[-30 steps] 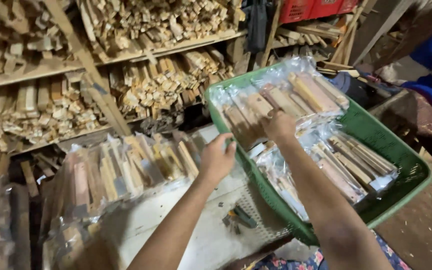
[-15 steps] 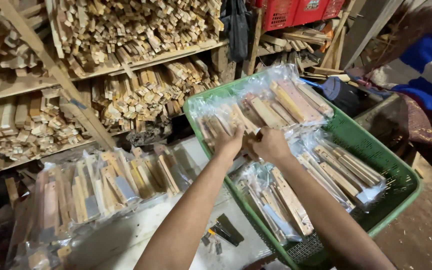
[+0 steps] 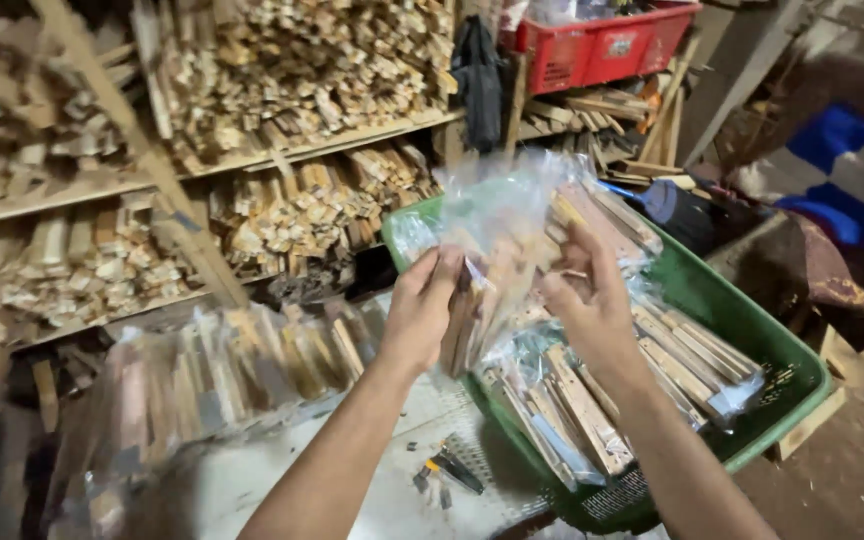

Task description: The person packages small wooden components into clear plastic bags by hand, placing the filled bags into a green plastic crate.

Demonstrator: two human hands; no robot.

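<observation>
Head view: a clear bag of wood sticks (image 3: 497, 265) is held up above the green basket (image 3: 752, 330), pinched in the grip of the left hand (image 3: 420, 312) and right hand (image 3: 592, 305). Many filled bags lie in the basket; more are stacked on the bench (image 3: 252, 490).

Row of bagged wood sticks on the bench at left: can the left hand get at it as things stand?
Probably not right away. The left hand is gripping a clear bag of wood sticks together with the right hand above the green crate. The row of bagged sticks lies close below-left, with nothing between.
</observation>
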